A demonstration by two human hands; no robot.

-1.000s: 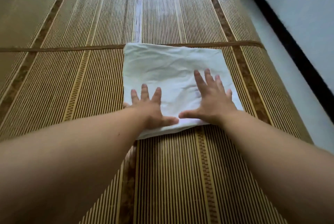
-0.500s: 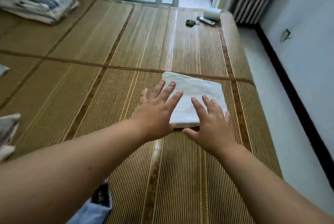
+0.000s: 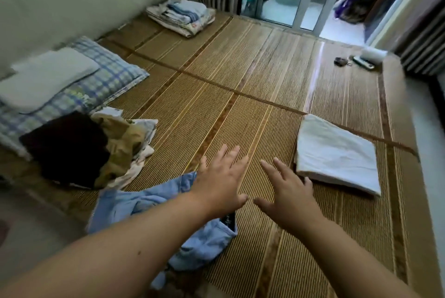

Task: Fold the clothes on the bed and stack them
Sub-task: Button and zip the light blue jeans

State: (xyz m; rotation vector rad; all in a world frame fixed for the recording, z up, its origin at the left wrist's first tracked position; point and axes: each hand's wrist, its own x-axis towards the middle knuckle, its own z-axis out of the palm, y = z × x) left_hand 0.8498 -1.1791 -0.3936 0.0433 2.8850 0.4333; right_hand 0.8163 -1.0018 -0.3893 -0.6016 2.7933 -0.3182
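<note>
A folded white garment (image 3: 337, 153) lies flat on the bamboo mat (image 3: 240, 110) at the right. My right hand (image 3: 289, 194) hovers just left of it, fingers spread, holding nothing. My left hand (image 3: 221, 179) is also open, above the mat beside a crumpled light-blue garment (image 3: 144, 203) that runs under my left forearm. Further left sits a heap of unfolded clothes: a dark piece (image 3: 67, 146), a tan one (image 3: 120, 143) and a white patterned one (image 3: 142, 153).
A checked pillow (image 3: 106, 81) with a grey folded cloth (image 3: 45, 78) lies at the left by the wall. A folded stack of bedding (image 3: 183, 16) sits at the far end. A remote and small items (image 3: 361, 60) lie far right. The bed's right edge drops to the floor.
Both hands have lifted off the folded white garment and swung left. My view has turned left, bringing the clothes heap and blue garment into sight.
</note>
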